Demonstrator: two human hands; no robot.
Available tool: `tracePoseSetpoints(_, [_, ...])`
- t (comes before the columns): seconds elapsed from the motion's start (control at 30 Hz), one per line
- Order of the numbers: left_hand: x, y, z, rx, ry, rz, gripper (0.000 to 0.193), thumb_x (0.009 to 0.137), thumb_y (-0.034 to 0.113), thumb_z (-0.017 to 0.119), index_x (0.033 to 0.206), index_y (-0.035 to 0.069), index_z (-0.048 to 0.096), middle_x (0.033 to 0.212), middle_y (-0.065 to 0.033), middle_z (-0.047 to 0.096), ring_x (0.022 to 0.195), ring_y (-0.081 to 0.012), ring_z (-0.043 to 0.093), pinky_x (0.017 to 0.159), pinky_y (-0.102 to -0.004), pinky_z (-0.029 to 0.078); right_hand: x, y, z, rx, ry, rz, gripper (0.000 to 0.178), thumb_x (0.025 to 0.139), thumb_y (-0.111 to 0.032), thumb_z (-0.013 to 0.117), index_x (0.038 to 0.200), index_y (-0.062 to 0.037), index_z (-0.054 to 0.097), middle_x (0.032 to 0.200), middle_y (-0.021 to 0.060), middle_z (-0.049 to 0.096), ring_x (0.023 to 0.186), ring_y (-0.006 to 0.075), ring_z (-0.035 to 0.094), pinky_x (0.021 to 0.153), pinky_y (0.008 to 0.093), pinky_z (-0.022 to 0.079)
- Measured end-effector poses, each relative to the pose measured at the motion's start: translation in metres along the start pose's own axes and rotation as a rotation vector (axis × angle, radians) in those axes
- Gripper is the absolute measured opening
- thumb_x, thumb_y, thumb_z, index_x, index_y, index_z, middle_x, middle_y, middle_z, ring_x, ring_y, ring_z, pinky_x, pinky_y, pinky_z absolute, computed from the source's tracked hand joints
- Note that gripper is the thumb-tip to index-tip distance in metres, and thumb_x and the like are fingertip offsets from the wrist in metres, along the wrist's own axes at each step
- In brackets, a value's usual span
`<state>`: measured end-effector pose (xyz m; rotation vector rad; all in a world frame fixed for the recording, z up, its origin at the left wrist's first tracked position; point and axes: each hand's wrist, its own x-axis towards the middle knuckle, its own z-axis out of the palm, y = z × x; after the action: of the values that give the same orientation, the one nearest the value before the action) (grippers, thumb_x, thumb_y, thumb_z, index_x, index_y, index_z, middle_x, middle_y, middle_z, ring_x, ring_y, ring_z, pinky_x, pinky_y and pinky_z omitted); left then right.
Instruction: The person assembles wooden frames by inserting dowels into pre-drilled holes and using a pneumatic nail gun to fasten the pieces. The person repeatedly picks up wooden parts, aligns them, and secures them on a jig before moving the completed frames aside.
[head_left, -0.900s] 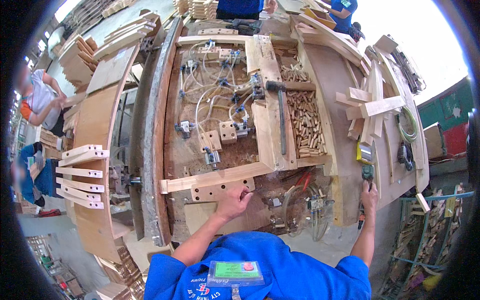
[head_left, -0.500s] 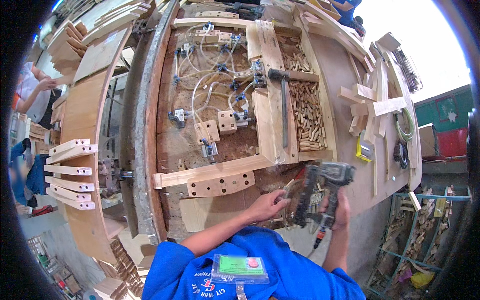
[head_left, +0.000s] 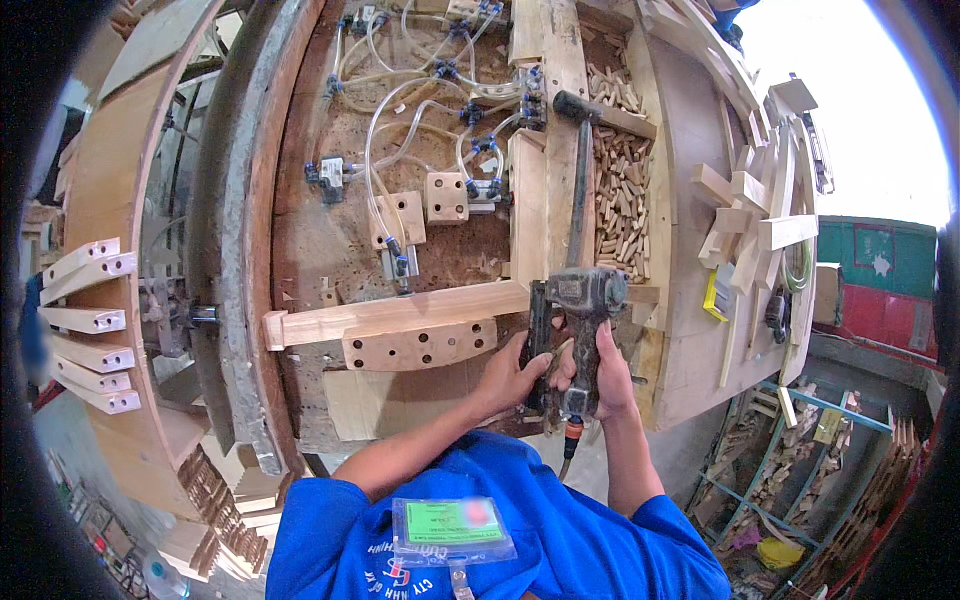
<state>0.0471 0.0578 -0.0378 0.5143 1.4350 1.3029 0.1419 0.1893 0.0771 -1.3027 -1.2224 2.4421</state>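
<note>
A dark pneumatic nail gun (head_left: 585, 295) is held upright in front of me, over the near corner of a pale wooden frame (head_left: 410, 312). My right hand (head_left: 614, 372) is wrapped round its handle. An air hose with an orange fitting (head_left: 573, 430) hangs from the handle's lower end. On the left, my left hand (head_left: 512, 375) grips the long black magazine (head_left: 539, 345), its thumb lying across it. Whether the tool's nose touches the wood I cannot tell. Just left of that hand lies a curved wooden block with drilled holes (head_left: 420, 345).
Clear air tubes (head_left: 405, 130) and small cylinders spread inside the frame. A hammer (head_left: 578, 170) lies along the right rail, beside a trough of wooden dowels (head_left: 622, 200). Loose wood offcuts (head_left: 745, 200) are piled further right. Curved drilled pieces (head_left: 90, 325) rest on the left plank.
The nail gun has come leftward and turned more upright in my right hand. My left hand, beside it before, has closed on the magazine. The whole view has shifted closer to the bench.
</note>
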Motion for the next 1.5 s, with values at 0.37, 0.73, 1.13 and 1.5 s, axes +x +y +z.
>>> tracePoseSetpoints(0.37, [0.005, -0.004, -0.01, 0.02, -0.022, -0.068, 0.052, 0.105, 0.033, 0.066, 0.145, 0.002, 0.054, 0.124, -0.0197, 0.07, 0.112, -0.0269, 0.069, 0.097, -0.0418, 0.054, 0.019, 0.004, 0.001, 0.016, 0.022, 0.064, 0.068, 0.114, -0.061, 0.029, 0.138, -0.0033, 0.055, 0.071, 0.0061, 0.062, 0.061, 0.0208, 0.064, 0.066, 0.0358, 0.056])
tracePoseSetpoints(0.73, [0.009, -0.012, -0.011, -0.01, -0.061, -0.062, 0.052, 0.106, 0.03, 0.063, 0.147, 0.0, 0.051, 0.124, -0.0196, 0.069, 0.108, -0.027, 0.068, 0.094, -0.0421, 0.056, 0.02, 0.007, 0.004, -0.088, 0.075, 0.094, 0.077, 0.112, -0.067, 0.029, 0.095, -0.0024, 0.067, 0.07, 0.0086, 0.066, 0.063, 0.0211, 0.065, 0.068, 0.0338, 0.057])
tracePoseSetpoints(1.13, [0.009, -0.017, -0.007, -0.104, -0.095, -0.064, 0.053, 0.106, 0.027, 0.064, 0.148, -0.002, 0.048, 0.128, -0.0201, 0.068, 0.119, -0.0252, 0.065, 0.106, -0.0398, 0.051, 0.013, 0.006, 0.009, -0.09, 0.082, 0.046, 0.067, 0.115, -0.059, 0.03, 0.138, -0.0002, 0.052, 0.073, 0.0064, 0.062, 0.061, 0.0206, 0.064, 0.062, 0.0353, 0.055])
tracePoseSetpoints(1.5, [0.0, -0.009, -0.01, -0.082, -0.043, -0.06, 0.05, 0.105, 0.026, 0.065, 0.145, -0.001, 0.052, 0.121, -0.0183, 0.07, 0.112, -0.0236, 0.067, 0.101, -0.0407, 0.053, 0.014, 0.005, 0.005, -0.034, 0.029, 0.084, 0.071, 0.115, -0.059, 0.03, 0.139, 0.0035, 0.053, 0.073, 0.0068, 0.061, 0.061, 0.0227, 0.066, 0.068, 0.0392, 0.058])
